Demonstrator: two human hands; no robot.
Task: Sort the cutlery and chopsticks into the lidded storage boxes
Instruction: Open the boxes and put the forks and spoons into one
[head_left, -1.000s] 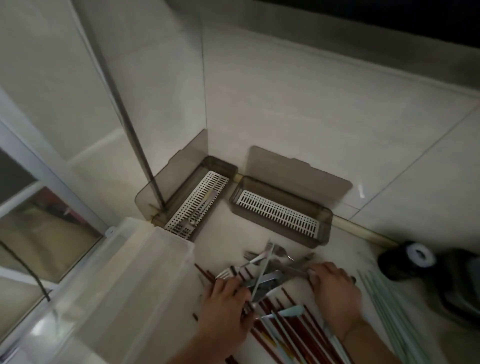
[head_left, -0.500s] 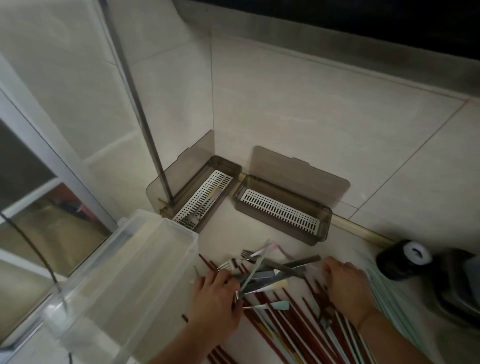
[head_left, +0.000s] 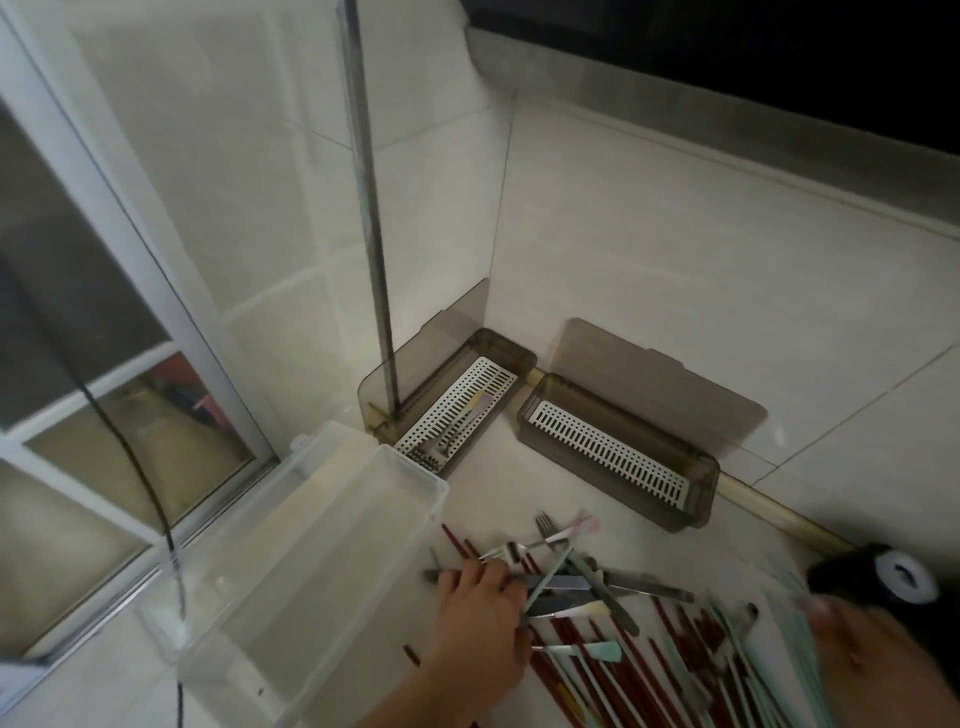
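Left hand: the left hand (head_left: 480, 621) lies knuckles-up on the near edge of the pile, fingers curled down among the handles; whether they pinch one piece I cannot tell.
Right hand: the right hand (head_left: 872, 644) is blurred at the frame's right edge, over the pale chopsticks (head_left: 795, 649); its fingers cannot be read.
Cutlery: the forks and knives (head_left: 566, 577) lie crossed just right of the left hand's fingertips, touching them, long axes mostly running left to right.
Red chopsticks: the red chopsticks (head_left: 597, 675) fan toward the near right, under the cutlery.
Key relation: both boxes lie beyond the pile, against the wall; the left hand is nearer to them, so a lift away from the body looks like the coming move.
Left box: the left box (head_left: 511, 353) is in the corner, lid up, with a few forks (head_left: 441, 441) on its white grid.
Right box: the right box (head_left: 701, 499) has its lid up and a bare grid.
Clear tub: the clear tub (head_left: 311, 571) is left of the left hand, nothing visible inside.
Dark object: a dark object (head_left: 883, 577) is at far right.
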